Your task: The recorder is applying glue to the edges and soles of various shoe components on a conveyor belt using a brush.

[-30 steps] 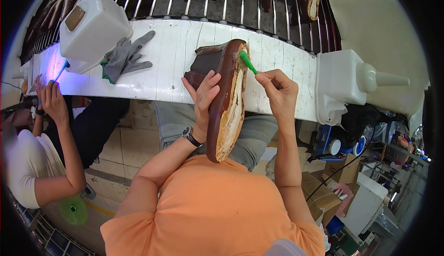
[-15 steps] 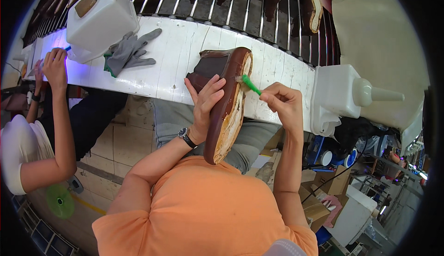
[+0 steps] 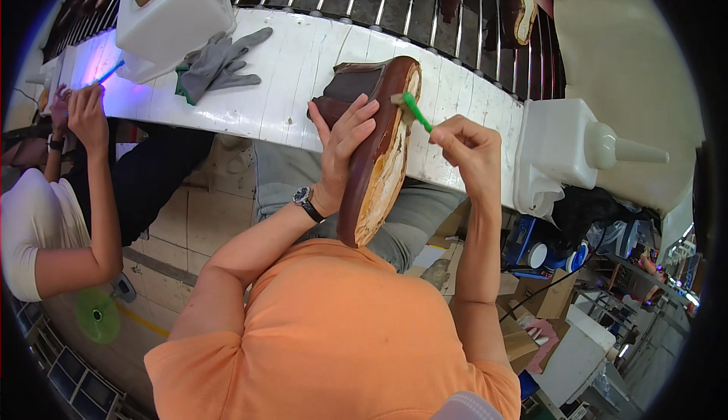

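A dark brown leather boot upper (image 3: 362,166), without an outsole, is tilted with its pale, rough underside (image 3: 387,181) facing right. My left hand (image 3: 343,143) is closed round its side, fingers spread over the leather and thumb toward the shaft. The shaft end rests at the table's near edge; the toe points down toward my lap. Between the thumb and fingers of my right hand (image 3: 472,153) is a small green-handled brush (image 3: 417,111). Its bristles lie at the border between leather and underside, near the heel end.
On the white table (image 3: 296,64) lie a grey glove (image 3: 220,67) and a white plastic container (image 3: 174,22). A white nozzle bottle (image 3: 561,143) stands at the right. Behind runs a roller conveyor (image 3: 409,3) with other brown uppers. At left, a co-worker's hand (image 3: 89,117) holds a blue stick.
The brush has moved up along the boot's edge toward the heel end. My view has shifted slightly, and uppers on the conveyor appear higher. The co-worker's hand has lowered.
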Tool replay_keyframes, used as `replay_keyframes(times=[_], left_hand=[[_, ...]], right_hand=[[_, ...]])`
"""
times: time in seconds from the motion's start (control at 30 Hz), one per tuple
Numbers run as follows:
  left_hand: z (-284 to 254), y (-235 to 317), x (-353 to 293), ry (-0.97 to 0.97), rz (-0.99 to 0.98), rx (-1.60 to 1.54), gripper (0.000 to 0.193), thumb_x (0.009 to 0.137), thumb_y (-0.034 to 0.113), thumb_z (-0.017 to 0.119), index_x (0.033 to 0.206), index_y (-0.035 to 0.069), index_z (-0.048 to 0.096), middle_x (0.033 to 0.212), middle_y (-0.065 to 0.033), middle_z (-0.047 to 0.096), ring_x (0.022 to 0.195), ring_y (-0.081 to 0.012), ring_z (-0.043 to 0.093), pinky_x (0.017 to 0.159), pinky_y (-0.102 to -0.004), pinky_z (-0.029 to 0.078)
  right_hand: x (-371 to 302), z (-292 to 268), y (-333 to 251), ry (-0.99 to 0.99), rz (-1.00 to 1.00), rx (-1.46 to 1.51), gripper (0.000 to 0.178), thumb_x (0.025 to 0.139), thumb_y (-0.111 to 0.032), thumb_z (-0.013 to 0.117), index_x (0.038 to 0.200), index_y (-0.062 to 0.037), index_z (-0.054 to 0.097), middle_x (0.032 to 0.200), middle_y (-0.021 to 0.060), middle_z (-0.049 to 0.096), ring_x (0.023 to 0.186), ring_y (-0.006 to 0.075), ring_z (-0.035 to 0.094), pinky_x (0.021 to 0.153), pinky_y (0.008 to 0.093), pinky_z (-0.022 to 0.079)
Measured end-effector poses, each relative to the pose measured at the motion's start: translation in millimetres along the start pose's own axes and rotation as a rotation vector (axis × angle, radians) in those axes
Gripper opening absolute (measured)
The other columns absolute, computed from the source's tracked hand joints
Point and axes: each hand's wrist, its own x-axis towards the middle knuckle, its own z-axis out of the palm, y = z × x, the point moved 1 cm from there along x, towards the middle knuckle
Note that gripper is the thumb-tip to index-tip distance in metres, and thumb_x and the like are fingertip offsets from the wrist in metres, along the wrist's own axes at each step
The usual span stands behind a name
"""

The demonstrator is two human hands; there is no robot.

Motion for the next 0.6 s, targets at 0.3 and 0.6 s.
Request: replay_keyframes(times=[0.3, 0.6], left_hand=[[-4, -2, 1, -0.023, -0.008, -0.053, 0.055, 0.083, 0.013, 0.068, 0.131, 0.013, 0.043, 0.136, -0.0132, 0.051, 0.13, -0.0306, 0.046, 0.109, -0.0618, -0.01], [-1, 6, 6, 0.022, -0.021, -0.014, 0.056, 0.084, 0.013, 0.067, 0.133, 0.01, 0.042, 0.139, -0.0147, 0.048, 0.134, -0.0304, 0.042, 0.109, -0.0594, -0.013]], right_hand=[[-46, 15, -27, -0.133, -0.246, -0.202, 0.01, 0.076, -0.001, 0.075, 0.083, 0.0036, 0.07, 0.075, 0.0073, 0.065, 0.066, 0.0107, 0.058, 0.057, 0.0223, 0.042], [-55, 12, -32, -0.17, -0.254, -0.233, 0.01, 0.075, -0.002, 0.076, 0.081, 0.0023, 0.069, 0.073, 0.0044, 0.063, 0.06, 0.0056, 0.051, 0.052, 0.02, 0.037]])
